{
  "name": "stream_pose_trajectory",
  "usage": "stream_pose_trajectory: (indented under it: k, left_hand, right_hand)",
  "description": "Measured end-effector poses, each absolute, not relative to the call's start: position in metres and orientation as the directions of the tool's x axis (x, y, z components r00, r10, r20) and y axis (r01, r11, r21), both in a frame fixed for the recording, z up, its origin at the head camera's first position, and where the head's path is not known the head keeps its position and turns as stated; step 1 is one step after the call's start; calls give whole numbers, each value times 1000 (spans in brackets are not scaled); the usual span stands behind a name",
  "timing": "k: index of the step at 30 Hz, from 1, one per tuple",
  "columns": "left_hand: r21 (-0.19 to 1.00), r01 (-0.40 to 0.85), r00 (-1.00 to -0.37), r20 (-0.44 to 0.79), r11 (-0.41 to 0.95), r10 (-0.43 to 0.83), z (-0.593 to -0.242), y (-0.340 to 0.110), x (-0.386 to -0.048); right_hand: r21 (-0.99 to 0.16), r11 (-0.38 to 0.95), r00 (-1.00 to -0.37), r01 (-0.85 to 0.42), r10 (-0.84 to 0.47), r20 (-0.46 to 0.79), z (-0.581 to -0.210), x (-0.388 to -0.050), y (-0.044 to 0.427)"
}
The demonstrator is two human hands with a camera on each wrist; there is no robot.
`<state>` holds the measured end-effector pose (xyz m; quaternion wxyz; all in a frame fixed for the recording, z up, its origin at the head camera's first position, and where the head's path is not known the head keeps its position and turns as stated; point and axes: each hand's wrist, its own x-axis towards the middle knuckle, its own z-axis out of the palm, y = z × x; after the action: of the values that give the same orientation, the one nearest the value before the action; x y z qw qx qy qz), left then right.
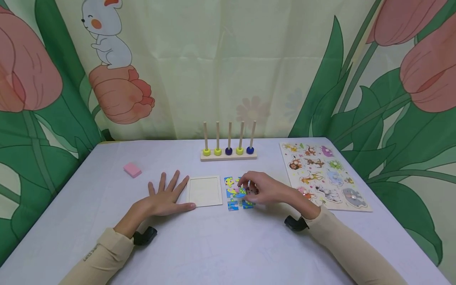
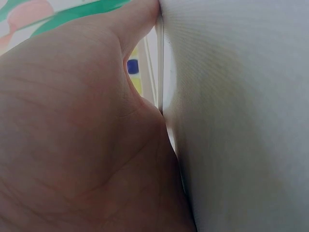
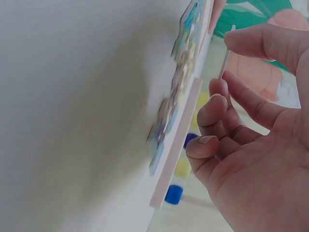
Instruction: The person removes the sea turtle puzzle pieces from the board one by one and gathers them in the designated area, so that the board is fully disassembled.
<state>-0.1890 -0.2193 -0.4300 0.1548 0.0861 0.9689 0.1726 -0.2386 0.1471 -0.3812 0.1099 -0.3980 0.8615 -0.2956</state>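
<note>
My left hand [image 1: 160, 202] lies flat with fingers spread on the table. Its thumb and index finger touch the near and left edges of a square, pale wooden puzzle tray [image 1: 204, 191]. Right of the tray lie several blue, yellow and green jigsaw pieces [image 1: 233, 192], grouped together. Over them is my right hand [image 1: 263, 188], pinching a thin jigsaw piece [image 3: 225, 60] between thumb and fingertip, edge-on in the right wrist view. The piece's picture is hidden there. My right hand covers part of the group in the head view. The left wrist view shows mostly palm.
Behind the tray stands a wooden peg rack [image 1: 228, 157] with yellow and dark blue beads on its pegs. A pink block [image 1: 132, 170] sits at the left. An animal puzzle board [image 1: 325, 176] lies at the right. A printed curtain [image 1: 213, 79] hangs behind the table.
</note>
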Motion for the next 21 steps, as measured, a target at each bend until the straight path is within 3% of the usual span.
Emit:
stream_pose_trajectory:
  k: [21]
  left_hand:
    - [353, 114, -940, -265, 929, 216, -431, -219, -189]
  right_hand:
    - [-508, 634, -720, -583, -693, -39, -390, -224, 206]
